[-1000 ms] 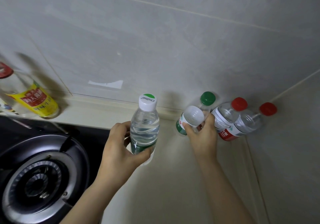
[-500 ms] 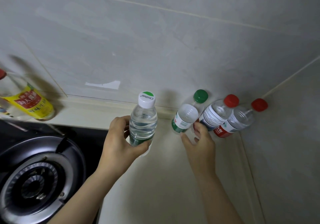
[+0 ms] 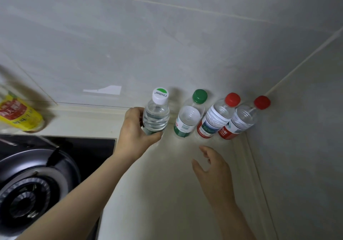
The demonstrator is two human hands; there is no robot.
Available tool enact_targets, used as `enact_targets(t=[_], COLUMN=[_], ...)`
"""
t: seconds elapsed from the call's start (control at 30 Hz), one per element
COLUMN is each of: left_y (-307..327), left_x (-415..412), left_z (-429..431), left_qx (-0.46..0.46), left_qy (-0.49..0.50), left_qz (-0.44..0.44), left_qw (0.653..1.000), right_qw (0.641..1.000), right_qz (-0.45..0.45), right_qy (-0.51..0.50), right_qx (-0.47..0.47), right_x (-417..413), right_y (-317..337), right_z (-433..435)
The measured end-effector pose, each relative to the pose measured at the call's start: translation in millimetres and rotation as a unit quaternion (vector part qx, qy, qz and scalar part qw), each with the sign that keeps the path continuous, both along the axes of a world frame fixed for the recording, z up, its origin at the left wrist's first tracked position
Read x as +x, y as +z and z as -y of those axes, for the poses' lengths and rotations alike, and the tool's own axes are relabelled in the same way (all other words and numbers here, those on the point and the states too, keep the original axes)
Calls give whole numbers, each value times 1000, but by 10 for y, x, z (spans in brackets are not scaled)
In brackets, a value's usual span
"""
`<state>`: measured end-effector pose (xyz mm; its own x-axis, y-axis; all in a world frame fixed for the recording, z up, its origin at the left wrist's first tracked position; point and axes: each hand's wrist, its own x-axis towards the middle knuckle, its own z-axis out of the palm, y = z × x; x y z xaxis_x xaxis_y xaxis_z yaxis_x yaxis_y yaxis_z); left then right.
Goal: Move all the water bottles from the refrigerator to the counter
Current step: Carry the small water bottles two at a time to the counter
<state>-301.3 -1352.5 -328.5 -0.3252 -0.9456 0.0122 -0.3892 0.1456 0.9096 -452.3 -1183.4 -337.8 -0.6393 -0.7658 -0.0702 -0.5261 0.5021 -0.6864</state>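
Since our right grip (image 3: 213,165) has let go of the green-capped bottle (image 3: 188,121) and drawn back to the near side, open and empty, this bottle is delivered and stands on the desk (image 3: 167,193) beside two red-capped bottles (image 3: 215,121). Our left grip (image 3: 138,132), fingers wrapped around the white-capped bottle (image 3: 156,117), has carried it just left of this row; it looks clear, full, upright.

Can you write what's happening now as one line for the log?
left hand grips white-capped bottle | right hand open, empty | on counter: green-capped bottle, two red-capped bottles
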Motion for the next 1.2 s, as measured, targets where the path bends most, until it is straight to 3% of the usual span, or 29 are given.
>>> enact_targets(t=[0.8,1.2], left_y=[-86,51], left_x=[-357,-58], left_z=[93,2], left_qx=[8,17], left_qy=[0,-33], left_qz=[-21,99], left_qw=[1000,994], right_qw=[1000,1000], right_qz=[14,7], right_qy=[-14,-8], right_qx=[8,-9], right_x=[-29,24], right_y=[-10,226], right_z=[-99,-102])
